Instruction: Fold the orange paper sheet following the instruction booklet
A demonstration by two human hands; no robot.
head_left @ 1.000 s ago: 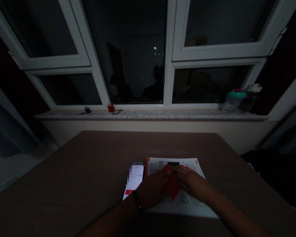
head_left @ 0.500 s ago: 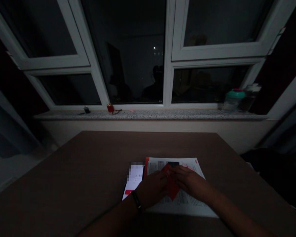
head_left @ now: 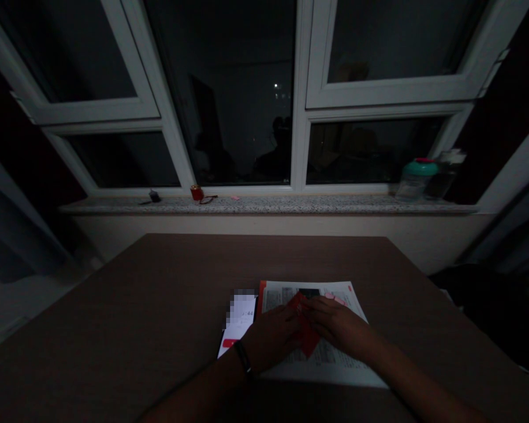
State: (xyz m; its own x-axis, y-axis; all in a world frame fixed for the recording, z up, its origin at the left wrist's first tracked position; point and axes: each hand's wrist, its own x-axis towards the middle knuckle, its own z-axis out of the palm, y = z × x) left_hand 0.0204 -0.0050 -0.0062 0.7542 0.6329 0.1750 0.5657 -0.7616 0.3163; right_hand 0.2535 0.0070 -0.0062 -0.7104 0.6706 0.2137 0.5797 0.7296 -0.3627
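A folded piece of red paper [head_left: 309, 342] lies over a printed page [head_left: 330, 371], one pointed corner toward me. My left hand [head_left: 273, 333] grips its left side, fingers bent over the paper. From the right, my right hand [head_left: 337, 322] holds the same paper, its fingertips close to those of my left hand near the upper part. Both hands cover much of the paper, and the dim light hides the exact fold. A small pink-and-white shape [head_left: 336, 299] shows just beyond my right hand.
A lit phone [head_left: 241, 322] lies left of the page on the brown table [head_left: 194, 276]. Behind the table, the stone windowsill [head_left: 264, 204] carries a red spool [head_left: 197, 192], a small dark bottle [head_left: 154, 196] and a jar with a green lid [head_left: 417, 179].
Both hands stay in nearly the same place on the red paper, with only slight finger movement. The phone's display has changed a little.
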